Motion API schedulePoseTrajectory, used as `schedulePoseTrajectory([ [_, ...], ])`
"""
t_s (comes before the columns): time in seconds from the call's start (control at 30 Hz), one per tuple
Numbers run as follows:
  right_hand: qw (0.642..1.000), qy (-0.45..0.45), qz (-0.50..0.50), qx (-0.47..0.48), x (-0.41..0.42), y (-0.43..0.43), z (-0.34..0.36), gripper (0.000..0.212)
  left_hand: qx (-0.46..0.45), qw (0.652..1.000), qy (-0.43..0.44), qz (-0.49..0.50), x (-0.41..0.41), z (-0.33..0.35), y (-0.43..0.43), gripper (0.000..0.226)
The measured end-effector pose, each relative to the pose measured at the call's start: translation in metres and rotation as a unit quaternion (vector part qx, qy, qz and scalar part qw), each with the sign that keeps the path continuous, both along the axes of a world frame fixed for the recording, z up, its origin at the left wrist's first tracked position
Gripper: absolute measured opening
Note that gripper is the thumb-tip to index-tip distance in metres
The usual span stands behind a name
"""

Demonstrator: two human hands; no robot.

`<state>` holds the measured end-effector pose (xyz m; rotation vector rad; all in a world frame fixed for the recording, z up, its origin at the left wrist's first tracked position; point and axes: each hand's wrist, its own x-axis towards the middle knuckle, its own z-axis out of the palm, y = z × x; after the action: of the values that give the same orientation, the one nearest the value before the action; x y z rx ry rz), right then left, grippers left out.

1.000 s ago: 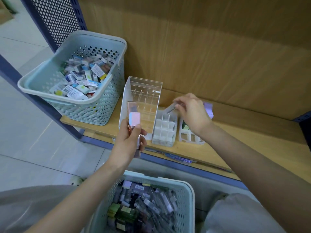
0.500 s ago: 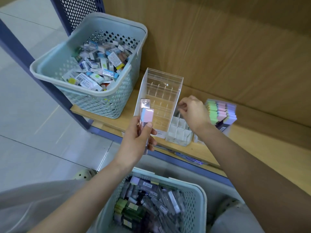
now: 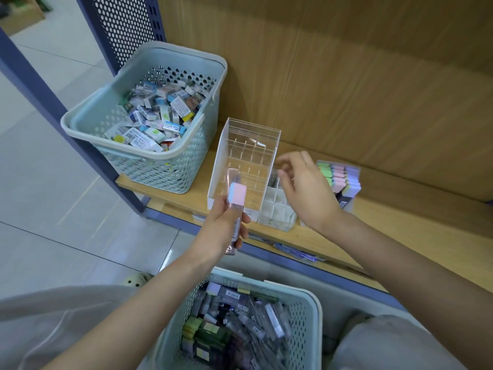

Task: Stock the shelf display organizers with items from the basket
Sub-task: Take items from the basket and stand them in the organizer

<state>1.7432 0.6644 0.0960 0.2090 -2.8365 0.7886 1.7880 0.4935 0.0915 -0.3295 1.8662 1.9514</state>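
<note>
Wood shelf (image 3: pixel 400 236): basket (image 3: pixel 80 132) of small boxes (image 3: pixel 157 116), clear organizer (image 3: pixel 248 156). Left grip (image 3: pixel 218 231) grasps pink-capped tube (image 3: pixel 236 193); right grip (image 3: pixel 306 190) released.

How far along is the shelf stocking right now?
Done: pastel items stand in the far-right organizer. In hand: left hand grips a pink-capped pack; right hand is open. Left: clear organizer and white grid tray look largely empty; near basket is full.

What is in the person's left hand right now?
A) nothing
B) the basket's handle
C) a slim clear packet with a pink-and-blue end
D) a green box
C: the left hand grips the clear packet, its pink-and-blue end up, in front of the clear organizer.
</note>
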Motion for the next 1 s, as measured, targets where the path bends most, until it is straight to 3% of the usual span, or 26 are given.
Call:
schedulePoseTrajectory([
  [0.1,0.993,-0.071,0.057,-0.072,0.028,-0.006,0.022,0.029,-0.005,0.997,0.063,-0.048,0.010,0.008,0.009,0.008],
  [0.2,0.977,-0.162,0.038,-0.132,0.051,-0.008,0.033,0.033,-0.027,0.990,0.105,-0.086,0.021,0.013,0.017,0.014],
  [0.33,0.957,-0.192,-0.006,-0.218,0.068,0.003,0.040,0.017,-0.020,0.984,0.132,-0.119,0.034,0.020,0.027,0.009],
  [0.43,0.940,-0.219,-0.007,-0.263,0.079,0.020,0.048,0.018,-0.042,0.979,0.147,-0.132,0.041,0.021,0.034,0.008],
  [0.57,0.933,-0.185,-0.065,-0.303,0.082,0.058,0.062,0.019,-0.046,0.987,0.122,-0.091,0.041,0.015,0.038,0.017],
  [0.63,0.947,-0.120,-0.126,-0.269,0.077,0.085,0.064,0.015,-0.059,0.987,0.120,-0.088,0.040,0.012,0.036,0.017],
  [0.73,0.976,-0.054,-0.170,-0.121,0.070,0.109,0.059,0.009,-0.089,0.982,0.136,-0.099,0.038,0.006,0.033,0.014],
  [1.0,0.992,-0.062,-0.106,0.035,0.026,0.113,0.004,0.010,-0.109,0.979,0.141,-0.102,0.029,-0.001,0.034,0.015],
])
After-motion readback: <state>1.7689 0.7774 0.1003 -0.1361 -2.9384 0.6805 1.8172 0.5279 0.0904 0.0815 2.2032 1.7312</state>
